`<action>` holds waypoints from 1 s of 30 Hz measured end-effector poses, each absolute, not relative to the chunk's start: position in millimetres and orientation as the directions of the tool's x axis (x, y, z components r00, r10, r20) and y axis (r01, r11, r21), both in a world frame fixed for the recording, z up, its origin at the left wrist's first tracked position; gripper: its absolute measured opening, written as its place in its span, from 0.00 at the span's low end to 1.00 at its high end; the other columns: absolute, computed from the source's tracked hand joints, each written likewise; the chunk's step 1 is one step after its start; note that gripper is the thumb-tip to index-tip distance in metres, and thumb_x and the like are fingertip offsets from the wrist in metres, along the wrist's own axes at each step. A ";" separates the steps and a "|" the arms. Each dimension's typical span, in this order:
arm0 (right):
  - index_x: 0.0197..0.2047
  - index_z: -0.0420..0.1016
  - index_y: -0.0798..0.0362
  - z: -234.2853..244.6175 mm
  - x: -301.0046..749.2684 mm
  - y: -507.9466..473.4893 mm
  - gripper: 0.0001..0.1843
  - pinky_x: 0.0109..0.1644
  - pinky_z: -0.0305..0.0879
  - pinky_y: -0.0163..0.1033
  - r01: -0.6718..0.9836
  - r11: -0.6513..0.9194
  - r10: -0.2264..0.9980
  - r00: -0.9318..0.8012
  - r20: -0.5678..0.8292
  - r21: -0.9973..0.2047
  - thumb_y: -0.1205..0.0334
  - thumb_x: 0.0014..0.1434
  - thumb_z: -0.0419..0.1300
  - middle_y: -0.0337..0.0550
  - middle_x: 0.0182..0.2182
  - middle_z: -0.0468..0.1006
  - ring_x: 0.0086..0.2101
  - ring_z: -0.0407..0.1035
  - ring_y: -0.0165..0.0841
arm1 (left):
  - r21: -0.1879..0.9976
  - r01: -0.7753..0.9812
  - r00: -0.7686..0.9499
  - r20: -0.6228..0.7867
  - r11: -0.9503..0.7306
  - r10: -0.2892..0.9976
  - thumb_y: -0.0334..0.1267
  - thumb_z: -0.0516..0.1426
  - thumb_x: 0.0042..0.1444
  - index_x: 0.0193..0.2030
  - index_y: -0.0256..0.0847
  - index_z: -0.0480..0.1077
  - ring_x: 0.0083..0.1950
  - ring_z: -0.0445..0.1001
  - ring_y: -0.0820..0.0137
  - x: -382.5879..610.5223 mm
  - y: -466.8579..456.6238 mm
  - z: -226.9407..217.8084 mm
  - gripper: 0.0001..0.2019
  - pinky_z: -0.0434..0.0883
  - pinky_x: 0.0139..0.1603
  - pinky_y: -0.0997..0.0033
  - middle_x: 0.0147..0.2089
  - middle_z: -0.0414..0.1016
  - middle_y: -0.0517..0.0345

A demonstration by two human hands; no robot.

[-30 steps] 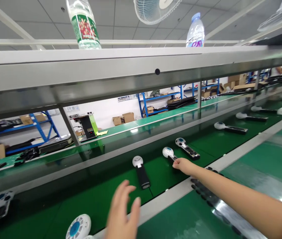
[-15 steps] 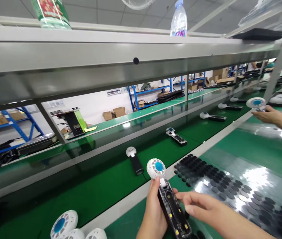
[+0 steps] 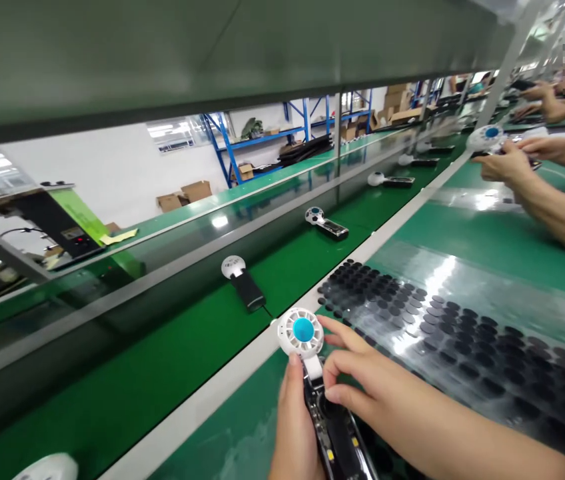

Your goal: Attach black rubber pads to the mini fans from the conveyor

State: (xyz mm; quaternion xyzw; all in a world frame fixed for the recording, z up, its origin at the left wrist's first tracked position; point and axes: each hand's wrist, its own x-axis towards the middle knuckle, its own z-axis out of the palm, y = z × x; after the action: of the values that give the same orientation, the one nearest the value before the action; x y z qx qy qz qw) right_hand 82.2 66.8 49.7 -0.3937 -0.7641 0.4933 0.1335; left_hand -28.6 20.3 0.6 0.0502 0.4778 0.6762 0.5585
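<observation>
My left hand point(image 3: 293, 427) grips the black open handle of a small handheld fan point(image 3: 312, 373) with a white round head and blue centre, held over the green bench near the conveyor's edge. My right hand point(image 3: 362, 377) pinches at the handle just below the fan head, fingers pressed on a dark round part. A clear sheet of black round pads point(image 3: 442, 333) lies just right of my hands.
Similar fans point(image 3: 242, 283) point(image 3: 326, 223) point(image 3: 390, 179) ride the dark green conveyor belt point(image 3: 162, 360). Another person's hands point(image 3: 505, 163) hold a fan at the upper right. A metal shelf point(image 3: 212, 47) hangs overhead. Blue racks with cardboard boxes stand behind.
My right hand took a fan off the belt and brought it to the bench; my left hand gripped its handle. My right fingers have moved onto the handle. The view tilted down.
</observation>
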 end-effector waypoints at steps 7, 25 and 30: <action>0.27 0.64 0.49 46.5 81.5 67.8 0.07 0.52 0.61 0.42 0.511 0.284 0.702 -0.687 -0.188 -0.811 0.67 0.55 0.51 0.24 0.66 0.32 0.60 0.48 0.39 | 0.722 -0.687 -0.382 -0.462 0.089 0.801 0.48 0.60 0.48 0.39 0.35 0.74 0.49 0.71 0.56 -27.6 16.9 1.2 0.18 0.68 0.48 0.62 0.47 0.75 0.46; 0.26 0.63 0.49 40.9 79.3 62.3 0.07 0.57 0.57 0.48 0.564 0.350 0.751 -0.646 -0.136 -0.748 0.68 0.54 0.50 0.24 0.66 0.32 0.62 0.42 0.39 | 0.750 -0.655 -0.345 -0.403 0.091 0.848 0.51 0.58 0.48 0.42 0.36 0.74 0.47 0.73 0.56 -28.4 18.1 2.0 0.21 0.68 0.49 0.61 0.46 0.76 0.46; 0.27 0.65 0.49 36.0 79.2 59.8 0.06 0.57 0.55 0.50 0.580 0.368 0.763 -0.635 -0.120 -0.727 0.68 0.53 0.50 0.26 0.66 0.35 0.62 0.40 0.40 | 0.760 -0.646 -0.334 -0.363 0.069 0.870 0.49 0.56 0.52 0.40 0.38 0.73 0.48 0.72 0.57 -29.0 17.5 0.4 0.17 0.70 0.47 0.61 0.47 0.74 0.46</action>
State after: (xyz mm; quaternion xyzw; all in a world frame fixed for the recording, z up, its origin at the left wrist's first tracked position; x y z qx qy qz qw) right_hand 79.2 59.8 36.0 -0.4102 -0.8184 0.3842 0.1194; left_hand -29.0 17.5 0.4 0.1201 0.4649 0.6716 0.5643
